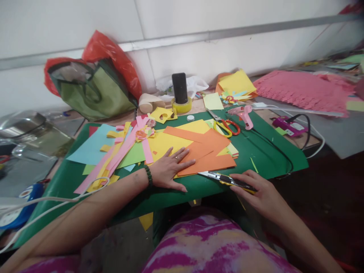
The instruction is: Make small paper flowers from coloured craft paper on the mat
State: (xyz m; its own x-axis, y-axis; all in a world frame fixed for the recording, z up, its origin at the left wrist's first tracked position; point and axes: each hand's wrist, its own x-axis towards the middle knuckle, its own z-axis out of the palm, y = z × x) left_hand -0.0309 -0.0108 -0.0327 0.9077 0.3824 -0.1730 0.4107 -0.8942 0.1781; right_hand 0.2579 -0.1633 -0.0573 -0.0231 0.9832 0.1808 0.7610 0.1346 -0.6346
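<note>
My left hand (170, 169) lies flat with its fingers spread, pressing on orange paper (207, 165) and the yellow sheet (170, 141) beside it. In my right hand (263, 191) is a utility knife (223, 178), its blade pointing left at the near edge of the orange paper. A cut line shows in the orange sheet, and an orange strip (183, 133) lies over the yellow one. Left of my left hand are pink paper strips (121, 146), yellow strips and a paper ribbon flower (145, 133).
Scissors (223, 127) and a pink glue gun (243, 115) rest on the green mat (273, 151). Behind stand a phone (179, 88) on a tape roll (182, 106) and a green bag (96, 91). White cables (57, 198) cross the left side; a purple power strip (290, 126) sits at right.
</note>
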